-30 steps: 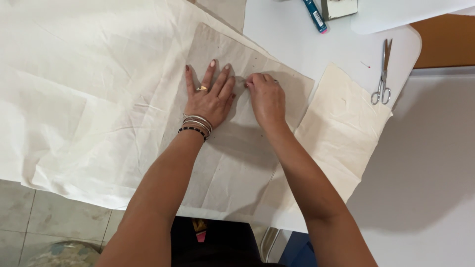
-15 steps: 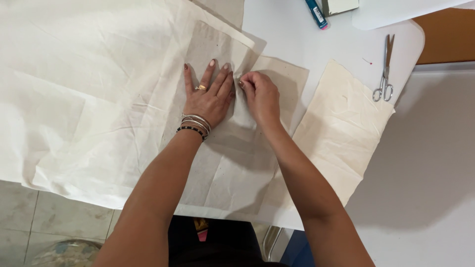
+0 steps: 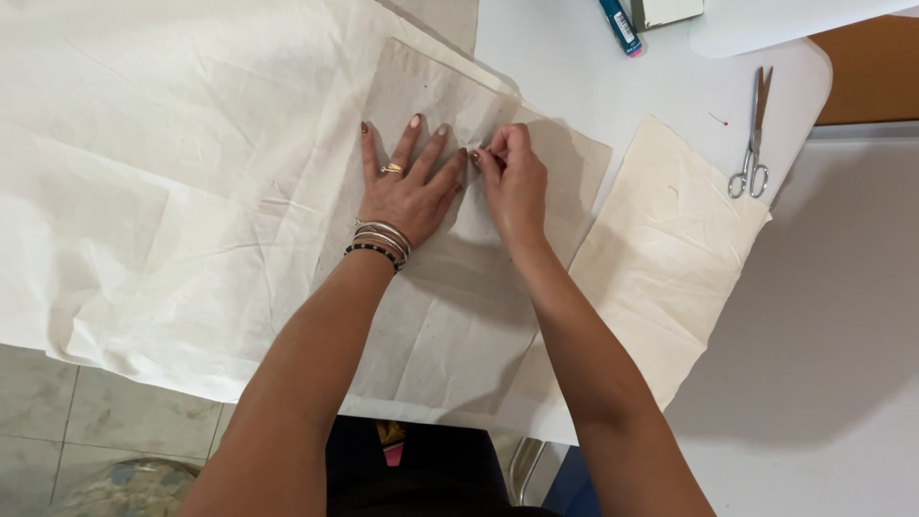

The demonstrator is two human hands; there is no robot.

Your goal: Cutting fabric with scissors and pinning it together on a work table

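A grey-beige paper pattern piece (image 3: 450, 316) lies on a large cream fabric (image 3: 163, 182) spread over the table. My left hand (image 3: 407, 187) presses flat on the pattern with fingers spread; it wears a ring and several bracelets. Just to its right, my right hand (image 3: 512, 177) has its fingers pinched together on the pattern's surface, next to my left fingertips. Something very small may be between the pinched fingers; I cannot make it out.
A smaller cut piece of cream fabric (image 3: 670, 249) lies to the right. Metal scissors (image 3: 751, 144) rest on the white table (image 3: 622, 86) at the far right. A teal pen-like tube (image 3: 620, 24) and a small box sit at the top edge. Tiled floor shows bottom left.
Both hands have shifted slightly up the pattern. My right hand went from lying loosely beside the left to pinching at a spot by the left fingertips.
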